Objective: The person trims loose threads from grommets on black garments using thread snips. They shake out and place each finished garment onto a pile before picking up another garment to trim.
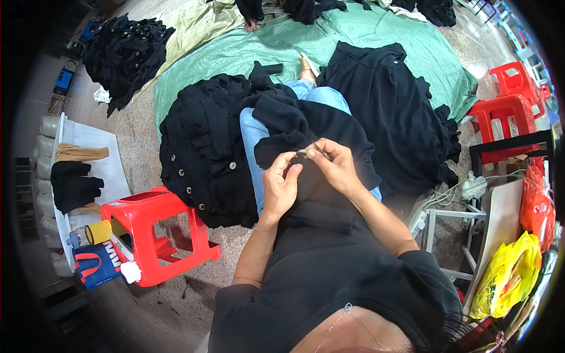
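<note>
A black knit garment (335,126) lies across my lap over my blue jeans. Above it, my right hand (336,165) pinches a small, pale, round button (302,153) between thumb and fingers. My left hand (279,185) meets it from the other side, fingers curled in and their tips at the button and the dark cloth. How the button sits against the cloth is too small to make out. To the left is a heap of black garments with metallic buttons (203,150); to the right, black garments (382,109) lie spread out.
A green sheet (229,56) covers the floor ahead, with more black clothes (126,56) at far left. Red stools stand left (154,235) and right (505,112). A yellow bag (507,276) hangs at right near a white metal frame (453,241). Another person's hand (252,26) shows at the top.
</note>
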The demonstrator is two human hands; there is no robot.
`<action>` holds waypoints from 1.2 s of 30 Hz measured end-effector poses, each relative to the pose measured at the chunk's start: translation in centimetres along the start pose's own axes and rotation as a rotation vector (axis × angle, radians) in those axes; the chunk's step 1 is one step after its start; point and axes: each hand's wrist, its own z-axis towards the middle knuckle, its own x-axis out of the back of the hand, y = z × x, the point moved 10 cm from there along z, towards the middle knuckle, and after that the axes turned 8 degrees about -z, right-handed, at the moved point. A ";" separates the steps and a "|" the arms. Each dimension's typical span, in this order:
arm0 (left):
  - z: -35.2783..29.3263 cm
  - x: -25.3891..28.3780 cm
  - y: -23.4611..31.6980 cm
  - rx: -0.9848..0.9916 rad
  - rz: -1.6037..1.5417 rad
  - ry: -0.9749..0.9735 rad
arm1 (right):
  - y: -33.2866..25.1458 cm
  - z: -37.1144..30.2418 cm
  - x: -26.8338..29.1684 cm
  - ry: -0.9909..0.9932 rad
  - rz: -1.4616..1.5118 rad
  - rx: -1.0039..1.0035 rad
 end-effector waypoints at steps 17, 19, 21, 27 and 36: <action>-0.5 1.0 0.2 -0.091 -0.112 0.193 | -4.5 -1.4 0.9 0.113 -0.572 0.275; -0.4 0.8 0.0 -0.082 -0.122 0.184 | -4.3 -1.5 1.1 0.144 -0.528 0.295; -0.5 0.7 0.1 -0.083 -0.123 0.176 | -4.5 -1.5 1.0 0.144 -0.530 0.303; -0.5 0.6 0.1 -0.092 -0.129 0.168 | -5.1 -1.7 1.1 0.157 -0.607 0.353; -0.6 0.8 -0.1 -0.100 -0.099 0.182 | -6.3 -2.2 0.8 0.151 -0.714 0.441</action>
